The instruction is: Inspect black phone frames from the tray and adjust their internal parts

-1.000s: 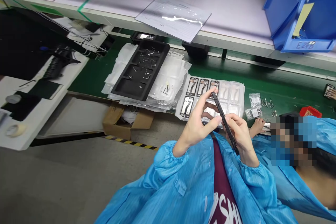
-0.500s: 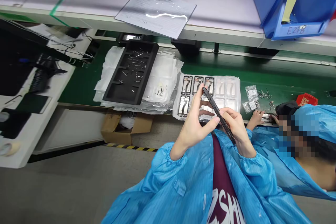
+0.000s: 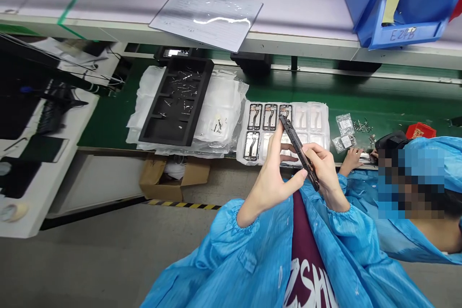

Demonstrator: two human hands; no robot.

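Green conveyor desk (image 3: 361, 101) carries a black foam parts tray (image 3: 176, 101), then a clear pocketed tray (image 3: 310, 118): four left pockets filled, the rest apparently unfilled. Over its near edge, left hand (image 3: 274, 173) fingertips and curled right hand (image 3: 323, 171) grip a thin dark phone frame (image 3: 298, 147).

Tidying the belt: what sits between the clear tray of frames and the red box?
In the head view, two small plastic bags and loose screws lie on the green belt between the clear tray and the red box.

I was looking at a factory assembly line: a green conveyor belt (image 3: 378, 101) across mid-frame, trays of phone frames (image 3: 285, 127), blue parts bin (image 3: 397, 5) upper right.
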